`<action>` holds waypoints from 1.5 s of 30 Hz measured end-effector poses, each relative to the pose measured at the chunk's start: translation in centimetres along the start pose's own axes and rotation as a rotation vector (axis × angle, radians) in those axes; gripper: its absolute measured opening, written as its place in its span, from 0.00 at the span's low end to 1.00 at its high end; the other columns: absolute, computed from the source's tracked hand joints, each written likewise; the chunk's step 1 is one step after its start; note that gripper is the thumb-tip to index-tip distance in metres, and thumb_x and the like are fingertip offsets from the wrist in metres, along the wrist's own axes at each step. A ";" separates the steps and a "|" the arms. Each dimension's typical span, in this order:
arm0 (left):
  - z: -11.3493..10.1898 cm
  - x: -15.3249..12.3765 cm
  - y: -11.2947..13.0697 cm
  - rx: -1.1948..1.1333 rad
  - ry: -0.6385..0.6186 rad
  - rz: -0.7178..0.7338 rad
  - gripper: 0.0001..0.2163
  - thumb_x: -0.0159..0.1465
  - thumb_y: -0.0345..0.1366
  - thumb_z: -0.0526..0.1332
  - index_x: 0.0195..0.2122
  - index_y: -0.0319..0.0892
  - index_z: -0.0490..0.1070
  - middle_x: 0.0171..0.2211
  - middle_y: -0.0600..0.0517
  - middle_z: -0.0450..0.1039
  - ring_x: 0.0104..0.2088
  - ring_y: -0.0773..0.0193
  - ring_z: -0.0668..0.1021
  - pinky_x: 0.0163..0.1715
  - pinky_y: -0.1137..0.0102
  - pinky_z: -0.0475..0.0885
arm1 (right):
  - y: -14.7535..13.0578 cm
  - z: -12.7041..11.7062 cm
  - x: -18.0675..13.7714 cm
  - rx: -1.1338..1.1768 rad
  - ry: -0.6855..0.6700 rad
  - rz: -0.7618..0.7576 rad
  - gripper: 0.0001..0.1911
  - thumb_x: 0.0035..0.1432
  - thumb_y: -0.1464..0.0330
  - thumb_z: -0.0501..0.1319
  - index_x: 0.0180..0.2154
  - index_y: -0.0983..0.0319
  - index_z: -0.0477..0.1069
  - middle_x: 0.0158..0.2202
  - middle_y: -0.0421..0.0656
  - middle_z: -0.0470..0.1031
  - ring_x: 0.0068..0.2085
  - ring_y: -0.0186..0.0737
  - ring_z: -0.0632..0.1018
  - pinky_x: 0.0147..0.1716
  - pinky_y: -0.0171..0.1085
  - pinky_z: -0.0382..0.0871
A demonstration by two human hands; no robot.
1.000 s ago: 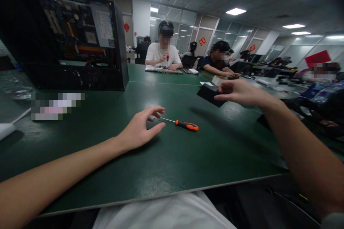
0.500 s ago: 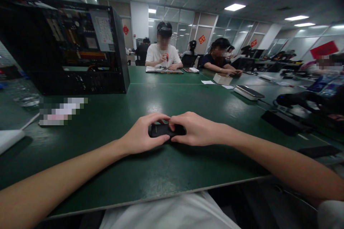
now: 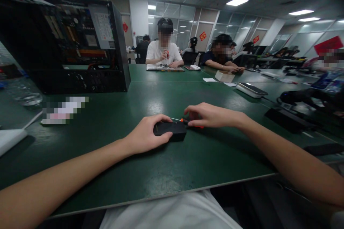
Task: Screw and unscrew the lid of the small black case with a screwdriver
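Observation:
A small flat black box (image 3: 172,129) lies on the green table (image 3: 166,164) in front of me. My left hand (image 3: 146,135) grips its left end, thumb at the near side and fingers curled over the top. Just behind the box lies a screwdriver (image 3: 185,121) with an orange and black handle. My right hand (image 3: 208,115) rests over that handle, fingers closed on it.
An open black computer case (image 3: 70,43) stands at the back left, a white object (image 3: 10,139) at the left edge. Black devices (image 3: 288,120) and a phone on a white box (image 3: 248,89) lie to the right. Other people sit at the far side.
My right hand brought the black box from the right to my left hand in front of the screwdriver. It then let go of the box and closed on the screwdriver handle.

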State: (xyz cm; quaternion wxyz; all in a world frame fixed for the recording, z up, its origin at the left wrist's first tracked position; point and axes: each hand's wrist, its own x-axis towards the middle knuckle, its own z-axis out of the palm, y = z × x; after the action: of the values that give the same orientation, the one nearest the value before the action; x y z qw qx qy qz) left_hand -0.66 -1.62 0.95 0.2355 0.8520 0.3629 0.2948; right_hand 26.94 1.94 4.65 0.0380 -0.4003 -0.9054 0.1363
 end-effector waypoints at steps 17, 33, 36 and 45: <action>0.2 0.2 0.4 -0.076 -0.020 -0.022 0.16 0.62 0.41 0.67 0.50 0.42 0.78 0.45 0.51 0.82 0.43 0.57 0.81 0.46 0.67 0.73 | -4.7 -6.2 -0.7 0.004 0.643 -0.121 0.16 0.60 0.56 0.64 0.42 0.61 0.76 0.37 0.44 0.78 0.32 0.38 0.75 0.31 0.36 0.66; 0.3 0.3 0.3 -0.054 -0.023 -0.013 0.17 0.62 0.41 0.67 0.51 0.42 0.78 0.44 0.53 0.82 0.42 0.59 0.82 0.45 0.69 0.73 | -5.5 -5.7 -0.3 0.018 0.638 -0.208 0.11 0.61 0.62 0.63 0.41 0.63 0.75 0.36 0.44 0.78 0.33 0.37 0.76 0.33 0.36 0.69; 0.3 0.3 0.3 -0.043 -0.026 -0.021 0.17 0.62 0.41 0.67 0.51 0.42 0.78 0.44 0.52 0.82 0.42 0.58 0.82 0.45 0.68 0.73 | -6.0 -6.6 -0.2 0.088 0.489 -0.269 0.11 0.60 0.66 0.62 0.44 0.62 0.75 0.41 0.45 0.80 0.38 0.39 0.79 0.37 0.36 0.72; 0.1 0.3 0.4 -0.069 -0.041 -0.045 0.18 0.61 0.42 0.68 0.51 0.41 0.78 0.44 0.51 0.82 0.42 0.56 0.82 0.45 0.67 0.74 | -9.2 -9.5 0.7 -0.244 0.230 -0.224 0.10 0.61 0.69 0.61 0.42 0.62 0.80 0.34 0.41 0.81 0.32 0.34 0.78 0.35 0.34 0.68</action>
State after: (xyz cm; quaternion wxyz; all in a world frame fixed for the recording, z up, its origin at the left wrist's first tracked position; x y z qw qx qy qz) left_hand -0.22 -1.64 1.17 0.2788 0.8408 0.3667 0.2843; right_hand 21.57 -1.42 16.32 0.1073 -0.3117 -0.9437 -0.0259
